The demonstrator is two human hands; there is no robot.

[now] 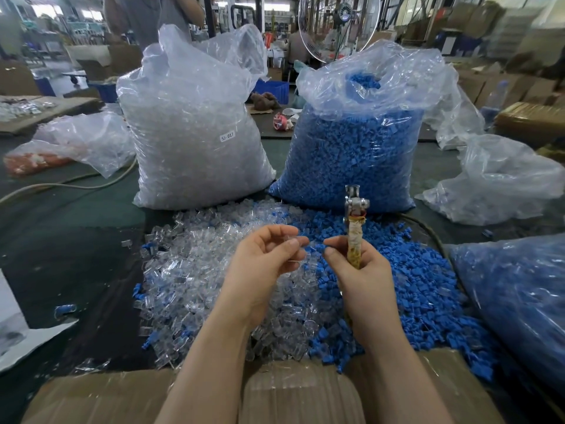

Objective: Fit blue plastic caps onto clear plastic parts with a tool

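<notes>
Nearest the camera, a cardboard box [91, 396] lies against the front edge of the dark surface [76, 240]. Above it both forearms reach forward over the loose stock.

Left hand [263, 264]: fingers curled, thumb and fingertips pinching a small clear part [294, 240] held just above the pile. Right hand [360, 270]: fingers wrapped round the taped handle of the tool [354, 231], which stands roughly upright with its metal head uppermost. Thumb and forefinger of this hand are closed together towards the left hand; whether a blue cap sits between them cannot be told.

Directly beneath the hands, a heap of clear parts [189, 270] lies to the left and a heap of blue caps [412, 286] to the right, the two touching and mingling along the middle. A few strays lie apart on the surface.

Handling judgement: the pieces appear light, rigid and smooth, so likely slippery and easily dropped. Thin clear walls may crack under excess force from the tool. Best held by the sides, leaving the mating end exposed.

Behind the heaps stand two tall plastic sacks, touching or nearly so: the sack of clear parts [195, 133] at left, the sack of blue caps [351, 154] at right. Further sacks lie at either side. Beyond, a fan [339, 22] and a standing person [153, 16] are visible
</notes>
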